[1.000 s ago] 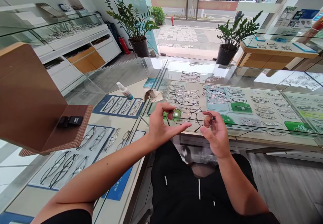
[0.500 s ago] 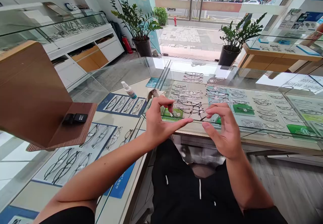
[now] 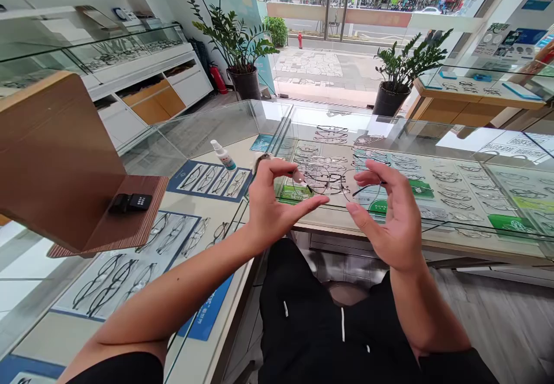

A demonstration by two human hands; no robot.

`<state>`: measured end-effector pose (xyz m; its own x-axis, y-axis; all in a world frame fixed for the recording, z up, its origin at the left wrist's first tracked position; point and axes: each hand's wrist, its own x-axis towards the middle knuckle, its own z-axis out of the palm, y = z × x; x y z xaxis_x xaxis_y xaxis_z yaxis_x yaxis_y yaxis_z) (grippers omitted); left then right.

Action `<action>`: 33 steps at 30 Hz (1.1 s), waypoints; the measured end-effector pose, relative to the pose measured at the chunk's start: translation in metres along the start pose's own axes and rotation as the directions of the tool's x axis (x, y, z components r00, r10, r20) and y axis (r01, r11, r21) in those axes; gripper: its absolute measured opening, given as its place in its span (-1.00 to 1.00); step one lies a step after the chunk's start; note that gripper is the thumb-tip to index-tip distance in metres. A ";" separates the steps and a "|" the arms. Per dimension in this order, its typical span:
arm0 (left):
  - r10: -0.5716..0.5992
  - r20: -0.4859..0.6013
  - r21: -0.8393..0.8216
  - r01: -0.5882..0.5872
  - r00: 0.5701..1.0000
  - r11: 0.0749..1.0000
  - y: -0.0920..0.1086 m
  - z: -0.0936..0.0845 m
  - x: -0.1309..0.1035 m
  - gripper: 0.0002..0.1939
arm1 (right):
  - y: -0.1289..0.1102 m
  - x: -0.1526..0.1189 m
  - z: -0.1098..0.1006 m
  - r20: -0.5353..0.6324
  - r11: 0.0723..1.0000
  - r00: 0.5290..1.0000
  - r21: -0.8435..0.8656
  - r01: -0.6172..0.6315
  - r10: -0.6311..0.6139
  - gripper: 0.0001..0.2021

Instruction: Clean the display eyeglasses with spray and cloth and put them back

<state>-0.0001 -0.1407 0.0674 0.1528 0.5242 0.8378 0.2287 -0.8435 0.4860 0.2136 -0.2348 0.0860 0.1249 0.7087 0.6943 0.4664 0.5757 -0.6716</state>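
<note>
Glasses [image 3: 315, 181] have turned since half a second ago, round lenses now showing more broadly, and the right forefinger has lifted a little. From the head camera, they're up in the air over the front edge of the display case [image 3: 459, 242], near its left corner. Look at the left hand [image 3: 270, 202]: curled fingers clamped on the frame's left end, thumb pointing across just below the rim. Opposite, the right hand [image 3: 396, 222] arches around the other lens, thumb and forefinger tips apart; whether they touch the rim cannot be told. Over on the left counter [image 3: 47, 340], a white spray bottle [image 3: 224, 156] stands toward the far edge, while a brown stand [image 3: 56, 159] bearing a small black box [image 3: 128, 202] sits along the left edge.
</note>
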 end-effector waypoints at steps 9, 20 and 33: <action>0.141 -0.203 0.187 -0.103 0.969 0.977 0.002 -0.043 0.038 -0.20 | -0.030 0.048 0.021 0.033 0.994 0.993 -0.022 0.112 -0.111 -0.46; 0.184 -0.320 0.253 -0.103 0.929 0.962 0.020 -0.070 0.056 -0.23 | -0.045 0.070 0.042 0.009 0.984 0.984 0.000 0.177 -0.177 -0.47; 0.096 -0.308 0.195 -0.036 0.947 0.980 0.023 -0.072 0.059 -0.24 | -0.068 0.072 0.044 -0.045 0.954 0.960 -0.134 0.267 -0.275 -0.50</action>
<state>-0.0552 -0.1376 0.1457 -0.1292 0.3788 0.9164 0.4057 -0.8231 0.3975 0.1525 -0.2052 0.1701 0.0314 0.5039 0.8632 0.5955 0.6842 -0.4210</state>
